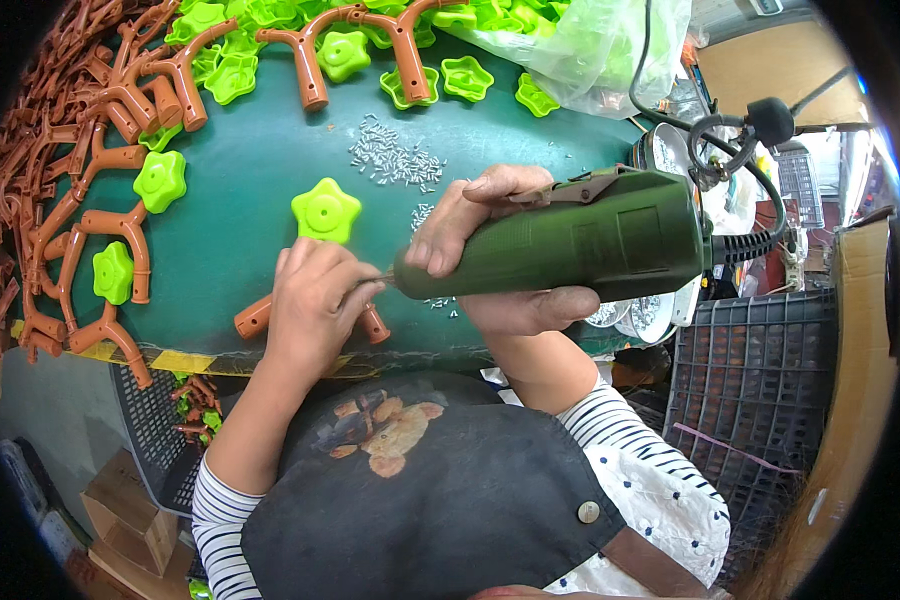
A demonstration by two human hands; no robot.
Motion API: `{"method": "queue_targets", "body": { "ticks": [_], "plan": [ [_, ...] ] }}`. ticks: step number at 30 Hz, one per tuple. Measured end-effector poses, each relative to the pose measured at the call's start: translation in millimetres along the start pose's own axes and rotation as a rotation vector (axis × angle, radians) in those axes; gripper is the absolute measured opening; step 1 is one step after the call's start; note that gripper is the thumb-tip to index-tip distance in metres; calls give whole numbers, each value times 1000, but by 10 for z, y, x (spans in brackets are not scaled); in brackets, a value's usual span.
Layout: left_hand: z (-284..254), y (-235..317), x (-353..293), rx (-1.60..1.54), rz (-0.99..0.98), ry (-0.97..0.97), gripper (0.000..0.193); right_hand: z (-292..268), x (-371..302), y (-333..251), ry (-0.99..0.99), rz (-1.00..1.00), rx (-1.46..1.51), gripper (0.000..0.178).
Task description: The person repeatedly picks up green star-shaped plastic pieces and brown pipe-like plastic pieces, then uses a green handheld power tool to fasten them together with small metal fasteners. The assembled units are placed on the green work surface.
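Note:
My right hand (pixel 495 312) is wrapped around a green electric screwdriver (pixel 595 240), held level with its tip pointing left. That tip reaches the fingers of my left hand (pixel 315 300), which are closed around a brown branch-shaped plastic piece (pixel 253 318). Two ends of the piece stick out on either side of the hand; its middle is hidden. Just beyond my left fingers is a bright green star-shaped knob (pixel 327 209), apparently on the same piece. Whether a screw sits at the tip cannot be seen. Small silver screws (pixel 395 155) lie loose on the green tabletop (pixel 240 170).
Many brown forked pieces (pixel 50 150) are heaped at the left, some with green star knobs (pixel 160 182). A clear bag (pixel 610 60) of green knobs lies at the back. Round containers of screws (pixel 650 315) and a dark plastic crate (pixel 750 380) stand right. The screwdriver's cable (pixel 760 240) hangs there.

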State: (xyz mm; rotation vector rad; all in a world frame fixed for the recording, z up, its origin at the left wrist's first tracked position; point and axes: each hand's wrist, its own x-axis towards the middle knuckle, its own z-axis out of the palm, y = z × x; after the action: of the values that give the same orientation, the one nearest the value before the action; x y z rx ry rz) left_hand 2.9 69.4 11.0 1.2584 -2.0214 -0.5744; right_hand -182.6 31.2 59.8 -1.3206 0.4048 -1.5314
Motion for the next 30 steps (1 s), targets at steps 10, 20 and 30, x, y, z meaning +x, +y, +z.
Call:
{"method": "queue_targets", "body": {
  "ticks": [10,20,30],
  "plan": [
    [53,-67,-22,117,149,101,18,40,-25,-60,-1,35,-65,107],
    [-119,-5,-78,66,67,20,23,195,-73,-171,-99,166,-56,105],
    [-217,-218,-41,1,346,-249,25,130,-368,-160,-262,97,-39,102]
  ]
}}
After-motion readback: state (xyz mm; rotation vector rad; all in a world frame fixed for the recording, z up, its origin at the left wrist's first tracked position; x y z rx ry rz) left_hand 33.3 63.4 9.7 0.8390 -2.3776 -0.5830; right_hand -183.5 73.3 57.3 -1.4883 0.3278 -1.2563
